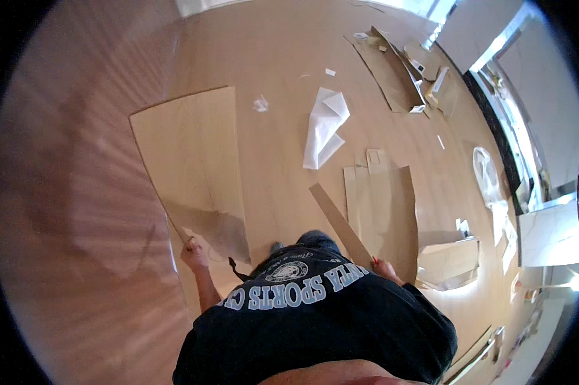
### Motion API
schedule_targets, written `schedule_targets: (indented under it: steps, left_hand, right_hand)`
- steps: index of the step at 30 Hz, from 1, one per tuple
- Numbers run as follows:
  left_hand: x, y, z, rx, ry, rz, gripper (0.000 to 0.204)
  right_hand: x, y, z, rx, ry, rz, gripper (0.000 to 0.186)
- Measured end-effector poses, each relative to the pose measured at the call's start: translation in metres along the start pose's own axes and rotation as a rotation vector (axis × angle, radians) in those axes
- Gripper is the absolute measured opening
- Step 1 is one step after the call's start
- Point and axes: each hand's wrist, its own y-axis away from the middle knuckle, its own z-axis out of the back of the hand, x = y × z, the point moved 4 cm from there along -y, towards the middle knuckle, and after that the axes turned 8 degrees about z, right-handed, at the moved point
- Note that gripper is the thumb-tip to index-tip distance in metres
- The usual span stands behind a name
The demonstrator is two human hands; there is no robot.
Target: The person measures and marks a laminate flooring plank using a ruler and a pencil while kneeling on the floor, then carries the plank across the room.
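A large flat tan sheet [187, 154], which looks like cardboard, stretches out in front of me on the left. My left hand [194, 252] is closed at its near left edge, and the fingers pinch that edge. My right hand [387, 269] is closed around the near end of a long narrow cardboard strip [337, 221], which points away and to the left. A small red thing [375, 259] shows at the right fingers; its kind is too small to make out. Beneath the strip and beyond the right hand lies a flattened cardboard piece [382, 199] with a tab at its far end.
White wrapping sheet [325, 128] and a crumpled scrap [260, 104] lie on the wooden floor ahead. Folded cardboard [392, 77] sits far right. An open cardboard box [450, 260] is to my right, near clear plastic wrap [488, 179]. A brown wall [78, 160] rises at left.
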Motion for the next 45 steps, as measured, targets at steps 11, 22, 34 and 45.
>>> schedule_targets:
  steps: [11, 22, 34, 45]
  left_hand:
    - [-0.262, -0.38, -0.444, -0.027, -0.024, -0.201, 0.071]
    - [-0.427, -0.66, -0.843, 0.112, -0.057, -0.066, 0.058]
    - [-0.796, -0.948, -1.451, 0.429, -0.059, -0.055, 0.071]
    - [-1.04, -1.163, -1.847, 0.425, 0.337, -0.005, 0.08]
  right_hand:
    - [0.198, -0.404, 0.27, 0.004, -0.285, -0.068, 0.047]
    - [0.395, -0.826, 0.777, -0.076, -0.008, -0.056, 0.051]
    - [0.387, -1.164, 0.88, -0.397, -0.507, -0.238, 0.045]
    - [0.485, -1.581, 1.463, -0.224, -0.128, -0.219, 0.052]
